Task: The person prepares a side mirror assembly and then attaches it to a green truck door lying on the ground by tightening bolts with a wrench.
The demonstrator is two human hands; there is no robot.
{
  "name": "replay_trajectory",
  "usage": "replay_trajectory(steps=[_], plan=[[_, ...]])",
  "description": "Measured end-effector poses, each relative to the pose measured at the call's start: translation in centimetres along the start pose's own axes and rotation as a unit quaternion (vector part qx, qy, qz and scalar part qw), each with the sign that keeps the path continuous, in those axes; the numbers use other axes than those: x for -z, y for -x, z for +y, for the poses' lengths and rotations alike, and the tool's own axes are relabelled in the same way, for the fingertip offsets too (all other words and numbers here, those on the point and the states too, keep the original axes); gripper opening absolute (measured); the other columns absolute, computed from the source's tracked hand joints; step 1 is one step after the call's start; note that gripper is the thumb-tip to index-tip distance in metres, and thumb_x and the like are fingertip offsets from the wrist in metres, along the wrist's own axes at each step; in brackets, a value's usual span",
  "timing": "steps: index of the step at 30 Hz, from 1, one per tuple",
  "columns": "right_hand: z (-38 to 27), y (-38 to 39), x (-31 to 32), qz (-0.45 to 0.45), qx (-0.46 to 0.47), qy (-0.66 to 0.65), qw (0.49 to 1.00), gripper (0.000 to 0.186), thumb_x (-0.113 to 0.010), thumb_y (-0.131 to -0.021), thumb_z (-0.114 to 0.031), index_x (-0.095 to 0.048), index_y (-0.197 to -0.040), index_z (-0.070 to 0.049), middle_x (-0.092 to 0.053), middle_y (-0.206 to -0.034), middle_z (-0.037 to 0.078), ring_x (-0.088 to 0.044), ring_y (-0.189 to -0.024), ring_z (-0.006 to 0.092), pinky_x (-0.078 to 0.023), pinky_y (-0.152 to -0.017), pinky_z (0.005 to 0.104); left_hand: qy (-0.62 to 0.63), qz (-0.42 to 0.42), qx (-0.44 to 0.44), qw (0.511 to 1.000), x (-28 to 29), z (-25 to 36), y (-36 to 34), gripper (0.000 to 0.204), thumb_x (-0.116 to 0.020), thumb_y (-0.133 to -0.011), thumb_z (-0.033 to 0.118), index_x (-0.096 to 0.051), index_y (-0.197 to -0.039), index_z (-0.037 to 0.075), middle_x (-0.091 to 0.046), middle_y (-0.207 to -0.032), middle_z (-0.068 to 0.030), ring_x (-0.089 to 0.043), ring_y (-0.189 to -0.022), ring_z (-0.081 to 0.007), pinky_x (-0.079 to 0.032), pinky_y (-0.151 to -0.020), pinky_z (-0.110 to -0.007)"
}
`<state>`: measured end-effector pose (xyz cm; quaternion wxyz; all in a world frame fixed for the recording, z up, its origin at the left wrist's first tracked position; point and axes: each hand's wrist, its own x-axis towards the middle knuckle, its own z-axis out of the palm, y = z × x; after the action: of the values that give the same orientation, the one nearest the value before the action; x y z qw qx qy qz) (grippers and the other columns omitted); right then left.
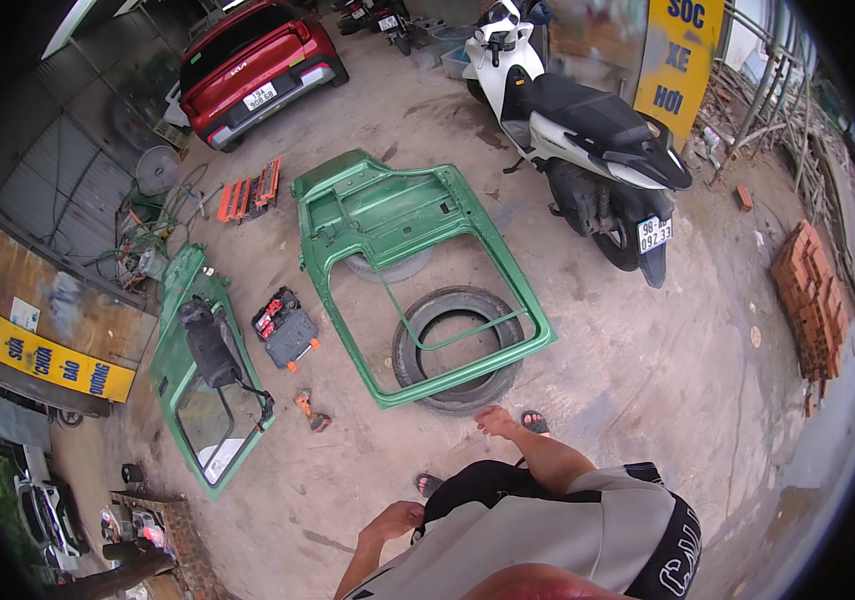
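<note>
My right hand hangs in the air near the lower edge of a green door shell, fingers loosely bent and holding nothing. The shell lies on the floor over a black tyre. My left hand is lower, beside my thigh, with curled fingers and nothing visible in them. At the left lies a second green door with a black mirror on it. Between the doors are an open dark tool case and an orange power drill.
A red car stands at the back, a white scooter at right. A red toolbox, fan and hoses are left of the shell. Bricks and poles line the right edge; concrete floor surrounds the doors.
</note>
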<state>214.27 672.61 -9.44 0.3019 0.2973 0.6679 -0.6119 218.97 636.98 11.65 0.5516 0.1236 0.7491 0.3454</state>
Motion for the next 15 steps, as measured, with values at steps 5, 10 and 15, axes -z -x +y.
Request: replay_trajectory(steps=[5, 10, 15], plan=[[9.8, 0.2, 15.2, 0.083, 0.007, -0.063, 0.994, 0.016, -0.064, -0.094, -0.023, -0.069, -0.098, -0.009, -0.069, -0.082, 0.007, -0.063, -0.061, 0.0203, -0.05, -0.05, 0.039, -0.14, -0.019, 0.043, 0.989, -2.8, 7.3, -1.0, 0.017, -0.063, -0.081, 0.012, -0.07, -0.095, 0.005, -0.067, -0.081, -0.0165, -0.065, -0.078, -0.0276, -0.049, -0.072, -0.039], [30.4, 0.3, 37.9, 0.095, -0.06, 0.406, 0.907, 0.024, -0.053, -0.096, -0.028, -0.069, -0.099, -0.009, -0.07, -0.083, 0.009, -0.069, -0.07, 0.0246, -0.056, -0.062, 0.0384, -0.278, -0.031, -0.033, 0.96, -4.0, 17.3, -6.8, 0.016, -0.065, -0.078, 0.017, -0.069, -0.088, 0.005, -0.069, -0.087, -0.0213, -0.065, -0.085, -0.0422, -0.05, -0.072, -0.047], [32.9, 2.2, 39.9, 0.021, -0.233, -0.011, 0.972, 0.026, -0.051, -0.099, -0.03, -0.064, -0.09, -0.008, -0.059, -0.065, 0.005, -0.057, -0.053, 0.0239, -0.045, -0.049, 0.037, -0.238, -0.025, 0.01, 0.971, -4.1, 20.6, -6.3, 0.02, -0.07, -0.077, 0.021, -0.067, -0.085, 0.003, -0.069, -0.084, -0.0184, -0.066, -0.082, -0.0392, -0.051, -0.072, -0.044]])
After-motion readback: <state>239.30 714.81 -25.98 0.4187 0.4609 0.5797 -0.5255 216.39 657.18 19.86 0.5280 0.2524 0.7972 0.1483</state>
